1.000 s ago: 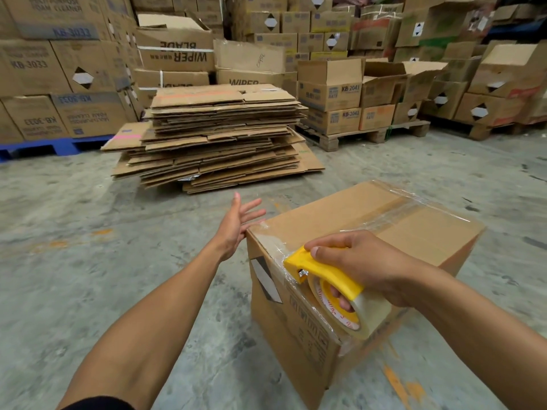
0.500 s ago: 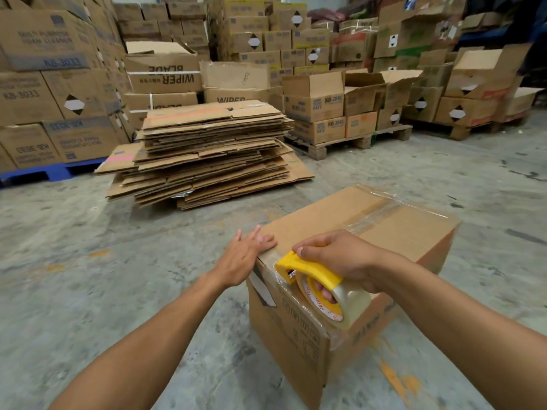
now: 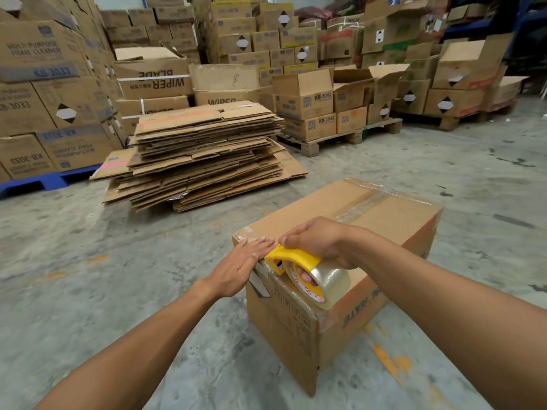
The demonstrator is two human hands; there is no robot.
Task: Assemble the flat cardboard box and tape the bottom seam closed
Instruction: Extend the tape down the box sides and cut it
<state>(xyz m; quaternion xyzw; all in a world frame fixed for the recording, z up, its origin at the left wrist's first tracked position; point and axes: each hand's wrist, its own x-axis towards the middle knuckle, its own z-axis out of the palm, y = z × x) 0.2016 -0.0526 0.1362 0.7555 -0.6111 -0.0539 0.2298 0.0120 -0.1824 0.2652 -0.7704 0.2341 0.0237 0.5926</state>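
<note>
An assembled cardboard box (image 3: pixel 393 214) stands on the concrete floor with its flaps closed on top. A strip of clear tape (image 3: pixel 364 205) runs along the top seam and over the near edge. My right hand (image 3: pixel 319 241) grips a yellow tape dispenser (image 3: pixel 299 257) with a roll of clear tape (image 3: pixel 328 281), held at the box's near top edge. My left hand (image 3: pixel 239 267) lies flat, fingers together, pressing on the near left corner of the box, right beside the dispenser.
A tall pile of flattened cardboard boxes (image 3: pixel 201 152) lies on the floor beyond. Stacked cartons (image 3: pixel 47 93) on a blue pallet stand at the left. More cartons on wooden pallets (image 3: pixel 325 140) fill the back and right. Bare concrete floor (image 3: pixel 88 276) surrounds the box.
My left hand came down from the air onto the box's near left corner and slid flat beside the dispenser. My right hand kept the dispenser at the near edge.
</note>
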